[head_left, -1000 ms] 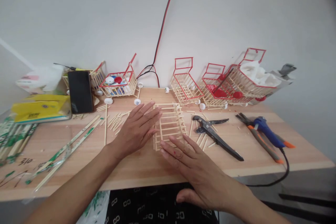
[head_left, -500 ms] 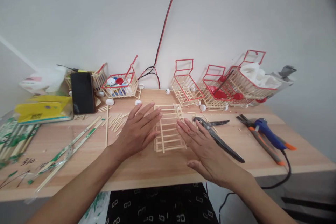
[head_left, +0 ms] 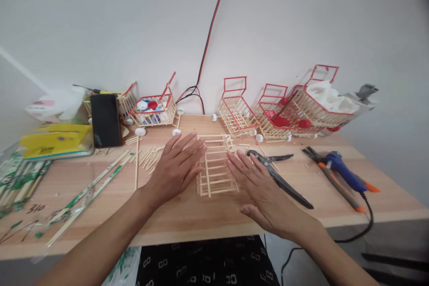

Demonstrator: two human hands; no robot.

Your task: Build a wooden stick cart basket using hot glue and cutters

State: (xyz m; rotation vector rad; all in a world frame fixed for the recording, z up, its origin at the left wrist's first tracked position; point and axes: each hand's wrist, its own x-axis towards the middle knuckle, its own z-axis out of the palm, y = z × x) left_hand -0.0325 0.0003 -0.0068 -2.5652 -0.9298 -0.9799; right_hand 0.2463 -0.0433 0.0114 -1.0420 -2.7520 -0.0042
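A small box-like frame of pale wooden sticks rests on the table between my hands. My left hand hovers or lies at its left side, palm down, fingers stretched out toward the frame. Along the right side is my right hand, also flat with extended fingers and the thumb apart. Both hands overlap the frame's edges in view; whether they touch it I cannot tell. Neither holds anything. Short loose sticks lie left of my left hand. Dark-handled cutters lie beyond my right hand.
Miniature stick carts with red trim stand along the wall, among them one with bottle caps and one unfilled. A phone, a yellow pack and wrapped sticks are left. Pliers and a blue glue gun lie right.
My hands keep almost the same pose beside the stick frame. The whole view has shifted very slightly; nothing was taken hold of or let go.
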